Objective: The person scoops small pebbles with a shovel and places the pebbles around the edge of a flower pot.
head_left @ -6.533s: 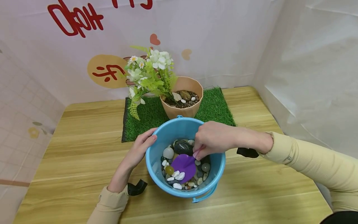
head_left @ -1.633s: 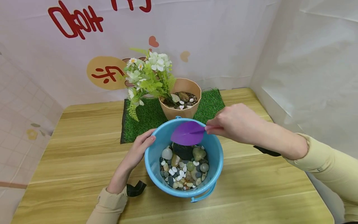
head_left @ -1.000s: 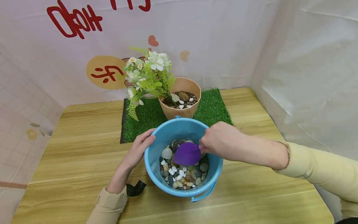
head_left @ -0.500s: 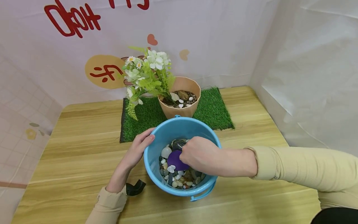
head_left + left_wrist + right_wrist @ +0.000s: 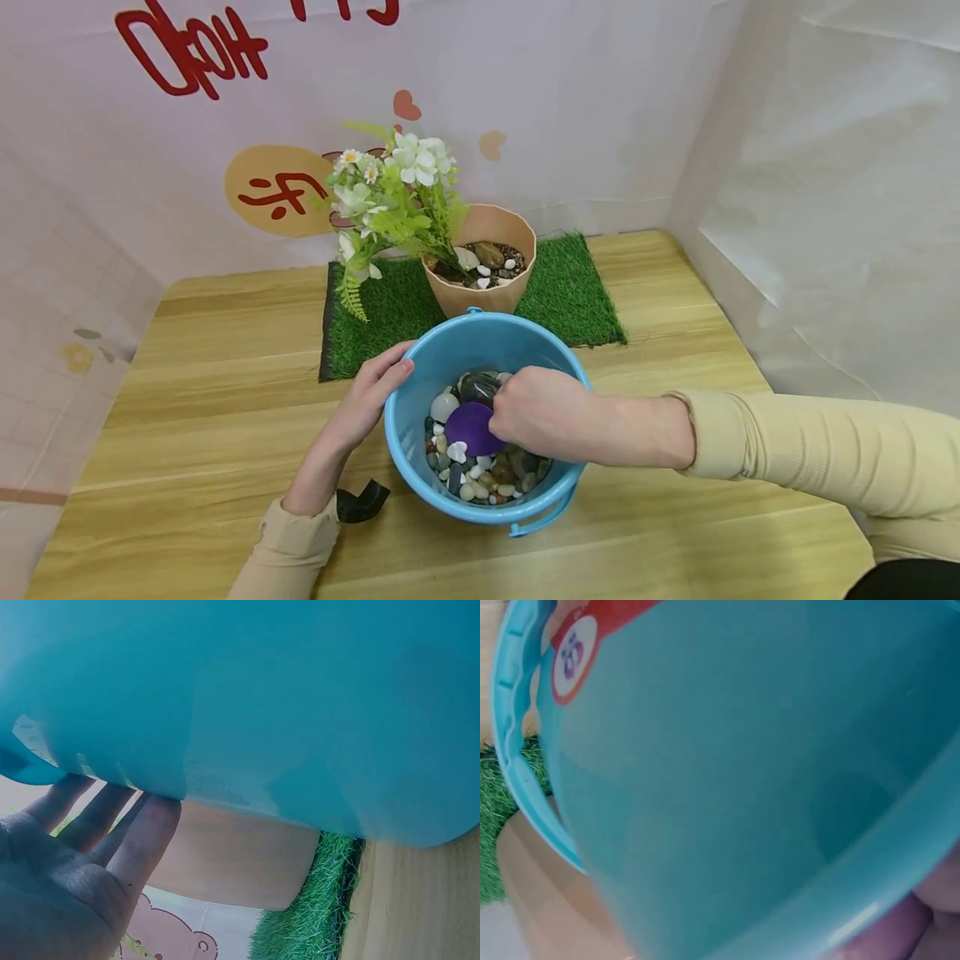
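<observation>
My right hand (image 5: 542, 417) is down inside the blue bucket (image 5: 400, 462), curled round the handle of a purple toy shovel (image 5: 471, 429). The handle is hidden by the hand in the head view. The shovel's blade lies among mixed stones (image 5: 480, 492), with a white pebble (image 5: 457, 451) at its near left edge. A large dark stone (image 5: 478, 388) sits just behind the blade. On the bucket's left side, my left hand (image 5: 375, 387) rests its thumb and fingers at the rim; the left wrist view shows those fingers (image 5: 146, 840) nearly straight against the outer wall.
Behind the bucket stands a peach flowerpot (image 5: 483, 297) with soil, several stones and leaning white flowers (image 5: 420, 158). It sits on a green turf mat (image 5: 573, 292). The bucket's handle (image 5: 543, 518) hangs at the near right. Draped cloth walls enclose the wooden table (image 5: 217, 350).
From above the bucket's far side, my right hand has lowered the shovel into the stones and leftward. A white pebble appeared in the flowerpot since the oldest frame. My left hand stays put.
</observation>
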Tool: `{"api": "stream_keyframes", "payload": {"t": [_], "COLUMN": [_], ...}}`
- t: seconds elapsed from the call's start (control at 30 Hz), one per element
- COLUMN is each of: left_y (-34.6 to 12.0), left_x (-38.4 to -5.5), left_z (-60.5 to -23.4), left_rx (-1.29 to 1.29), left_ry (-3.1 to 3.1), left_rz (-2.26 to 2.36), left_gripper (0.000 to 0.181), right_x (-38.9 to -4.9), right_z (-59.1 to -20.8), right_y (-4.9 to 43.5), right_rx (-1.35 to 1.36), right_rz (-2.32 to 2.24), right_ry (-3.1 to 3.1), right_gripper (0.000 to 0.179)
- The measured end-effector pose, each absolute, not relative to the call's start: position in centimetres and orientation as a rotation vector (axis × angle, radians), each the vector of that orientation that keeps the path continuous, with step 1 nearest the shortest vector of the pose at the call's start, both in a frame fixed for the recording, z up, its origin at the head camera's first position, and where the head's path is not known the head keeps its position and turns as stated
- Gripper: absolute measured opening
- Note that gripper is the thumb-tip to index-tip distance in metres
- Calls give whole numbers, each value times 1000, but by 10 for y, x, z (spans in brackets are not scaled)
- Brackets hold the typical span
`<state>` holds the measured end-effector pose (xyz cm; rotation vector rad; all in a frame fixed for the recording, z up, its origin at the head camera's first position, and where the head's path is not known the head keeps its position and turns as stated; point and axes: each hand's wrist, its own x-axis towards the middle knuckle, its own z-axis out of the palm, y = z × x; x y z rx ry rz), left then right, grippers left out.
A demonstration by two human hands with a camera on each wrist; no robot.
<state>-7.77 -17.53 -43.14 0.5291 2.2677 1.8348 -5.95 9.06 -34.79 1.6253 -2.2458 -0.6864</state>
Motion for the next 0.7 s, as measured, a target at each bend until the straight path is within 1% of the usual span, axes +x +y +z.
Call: {"api": "stream_keyframes", "payload": {"t": [0.1,0.23,0.43,0.6,0.7], "left_y": [-176,-175,-175,-176,-176], "left_x": [-77,-78,-79,-79,-78], "left_z": [-431,-431,-431,-431,-431], "left_rx": [521,535,530,531,539], "left_ry": [2265,2257,2269,2259,2262], "left_rz": [1830,1824,1834,1833,1831], "left_gripper": [51,50,50,50,50], "right_x": [-66,-73,-74,-84,-90], "right_z": [-344,-342,-345,-343,-343], "right_y": [90,89,86,89,91], "right_rx": [1686,1739,1722,1770,1783], "right_rz": [-628,-520,-507,-431,-354], "right_ry": [-2368,-2514,-2528,-2638,-2685], "right_gripper": [23,26,27,29,28]}}
